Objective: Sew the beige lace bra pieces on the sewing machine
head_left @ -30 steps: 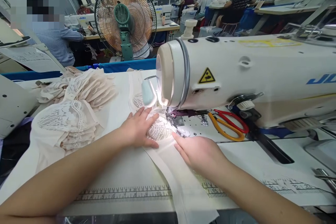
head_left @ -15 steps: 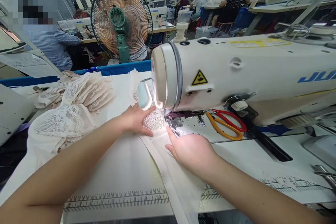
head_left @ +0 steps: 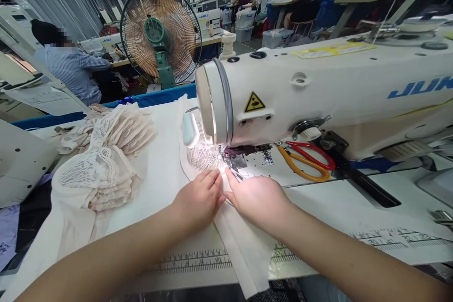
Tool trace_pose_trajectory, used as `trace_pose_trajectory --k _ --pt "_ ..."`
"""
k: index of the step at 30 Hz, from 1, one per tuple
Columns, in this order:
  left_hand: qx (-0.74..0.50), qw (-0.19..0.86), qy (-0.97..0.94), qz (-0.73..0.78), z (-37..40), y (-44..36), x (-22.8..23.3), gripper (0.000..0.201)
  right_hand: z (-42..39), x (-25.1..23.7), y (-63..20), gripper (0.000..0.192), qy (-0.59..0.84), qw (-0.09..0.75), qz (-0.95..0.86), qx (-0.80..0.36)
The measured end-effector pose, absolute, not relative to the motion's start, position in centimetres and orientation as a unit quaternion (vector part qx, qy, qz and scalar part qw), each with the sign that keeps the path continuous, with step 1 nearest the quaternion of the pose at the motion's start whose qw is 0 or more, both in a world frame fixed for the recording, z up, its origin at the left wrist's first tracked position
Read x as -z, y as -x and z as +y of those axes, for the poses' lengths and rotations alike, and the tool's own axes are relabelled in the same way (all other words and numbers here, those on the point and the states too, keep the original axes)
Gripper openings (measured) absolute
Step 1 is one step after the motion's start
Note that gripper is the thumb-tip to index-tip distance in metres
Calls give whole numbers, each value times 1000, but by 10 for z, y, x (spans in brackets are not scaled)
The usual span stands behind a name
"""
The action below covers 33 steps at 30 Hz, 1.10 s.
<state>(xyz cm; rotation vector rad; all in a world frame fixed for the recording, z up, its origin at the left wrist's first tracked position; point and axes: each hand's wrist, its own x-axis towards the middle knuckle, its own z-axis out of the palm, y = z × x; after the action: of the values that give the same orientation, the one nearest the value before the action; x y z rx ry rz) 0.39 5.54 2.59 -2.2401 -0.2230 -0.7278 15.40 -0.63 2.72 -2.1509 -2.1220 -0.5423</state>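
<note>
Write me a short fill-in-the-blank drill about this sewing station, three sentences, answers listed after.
1. Both hands, the left hand and the right hand, press flat on a strip of ____ fabric in front of the needle.
2. The scissors lying under the sewing machine arm have red and ____ handles.
3. A heap of lace pieces lies to the ____ of the hands.

Missing words: cream; orange; left

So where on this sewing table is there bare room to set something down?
Bare tabletop lies between the lace pile and the left hand. Crowded at the needle: both hands, right hand, press the fabric strip; scissors fill the machine bed.
</note>
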Motion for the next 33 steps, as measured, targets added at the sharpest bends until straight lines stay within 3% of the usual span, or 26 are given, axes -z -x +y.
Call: trace_pose_trajectory --k 9,15,21,33 --pt "181 312 917 -170 67 -5 -16 65 -24 -26 -166 44 680 82 -711 163" --pt "137 283 926 -207 72 -7 -24 75 -38 -4 -188 42 610 146 -740 243" --pt "97 261 931 -237 78 -7 -35 79 -42 13 -206 37 535 243 -736 337" --pt "156 306 925 -163 93 -7 -40 72 -44 16 -211 40 528 232 -744 336"
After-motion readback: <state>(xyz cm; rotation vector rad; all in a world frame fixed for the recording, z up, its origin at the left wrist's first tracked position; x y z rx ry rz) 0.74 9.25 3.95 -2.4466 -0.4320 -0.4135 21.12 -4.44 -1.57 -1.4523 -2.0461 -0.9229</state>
